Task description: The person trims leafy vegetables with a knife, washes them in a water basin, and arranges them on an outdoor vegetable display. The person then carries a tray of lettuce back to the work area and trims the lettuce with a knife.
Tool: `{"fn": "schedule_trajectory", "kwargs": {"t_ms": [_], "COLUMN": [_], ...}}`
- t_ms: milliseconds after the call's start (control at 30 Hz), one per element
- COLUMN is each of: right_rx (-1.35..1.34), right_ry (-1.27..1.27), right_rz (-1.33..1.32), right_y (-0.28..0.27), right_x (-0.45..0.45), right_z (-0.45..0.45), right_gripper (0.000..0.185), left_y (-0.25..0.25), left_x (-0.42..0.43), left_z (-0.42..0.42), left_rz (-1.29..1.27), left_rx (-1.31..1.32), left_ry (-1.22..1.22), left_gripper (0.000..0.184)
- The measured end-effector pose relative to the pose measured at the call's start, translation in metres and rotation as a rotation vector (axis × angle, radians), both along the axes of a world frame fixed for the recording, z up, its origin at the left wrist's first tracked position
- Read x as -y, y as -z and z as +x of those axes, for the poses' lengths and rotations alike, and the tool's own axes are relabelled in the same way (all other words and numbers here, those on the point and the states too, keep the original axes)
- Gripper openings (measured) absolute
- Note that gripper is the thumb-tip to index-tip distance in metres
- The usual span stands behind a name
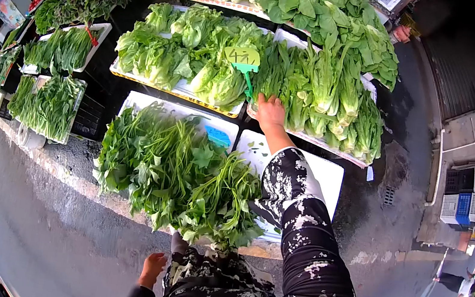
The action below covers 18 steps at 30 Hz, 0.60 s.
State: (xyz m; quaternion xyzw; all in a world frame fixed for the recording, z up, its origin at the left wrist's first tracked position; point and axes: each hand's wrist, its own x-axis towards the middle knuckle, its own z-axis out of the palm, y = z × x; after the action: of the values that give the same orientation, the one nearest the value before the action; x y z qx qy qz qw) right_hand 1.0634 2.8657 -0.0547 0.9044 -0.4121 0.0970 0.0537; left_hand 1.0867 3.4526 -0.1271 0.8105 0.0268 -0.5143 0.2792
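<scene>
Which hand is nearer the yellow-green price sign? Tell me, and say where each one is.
Right. The right hand is at the greens, just below and right of the price sign; the left hand hangs near the bottom of the view, much farther away.

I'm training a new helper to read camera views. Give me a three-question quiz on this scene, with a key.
1. Which hand is at the greens beside the yellow-green price sign?
2. True or false: the left hand is touching that price sign.
3. What colour is the tag by the front leafy bunches? A red, B blue, C white.

Key: 1. The right hand. 2. False; it is down beside the body. 3. B.
</scene>
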Motion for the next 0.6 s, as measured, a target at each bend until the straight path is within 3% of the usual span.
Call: {"fn": "schedule_trajectory", "kwargs": {"t_ms": [100,200,233,300,367,433,500,600], "right_rx": [0.027,0.531,0.760,1.365,1.782,1.917,2.078,2.239], "right_ry": [0.019,0.217,0.292,0.253,0.433,0.467,0.344,0.271], "right_rz": [0.070,0.288,0.517,0.659,0.842,0.895,0.906,0.921], "right_y": [-0.016,-0.031,-0.049,-0.035,-0.082,-0.123,-0.135,-0.130], "right_x": [0.004,0.015,0.015,0.041,0.039,0.039,0.048,0.061], "right_z": [-0.006,-0.018,-0.025,-0.036,-0.051,-0.077,-0.103,-0.127], "right_gripper": [0.043,0.060,0.054,0.047,0.033,0.025,0.020,0.028], "left_y": [0.001,0.003,0.004,0.005,0.005,0.003,0.007,0.004], "left_x": [0.004,0.008,0.009,0.010,0.013,0.015,0.017,0.022], "left_z": [0.007,0.014,0.016,0.020,0.022,0.023,0.023,0.021], "left_rz": [-0.014,-0.027,-0.017,-0.009,-0.005,-0.017,-0.017,-0.010], "left_rx": [0.006,0.027,0.036,0.031,0.026,0.005,-0.006,-0.015], "left_ry": [0.015,0.029,0.026,0.039,0.051,0.057,0.065,0.086], "left_gripper": [0.040,0.041,0.042,0.043,0.043,0.039,0.039,0.039]}}
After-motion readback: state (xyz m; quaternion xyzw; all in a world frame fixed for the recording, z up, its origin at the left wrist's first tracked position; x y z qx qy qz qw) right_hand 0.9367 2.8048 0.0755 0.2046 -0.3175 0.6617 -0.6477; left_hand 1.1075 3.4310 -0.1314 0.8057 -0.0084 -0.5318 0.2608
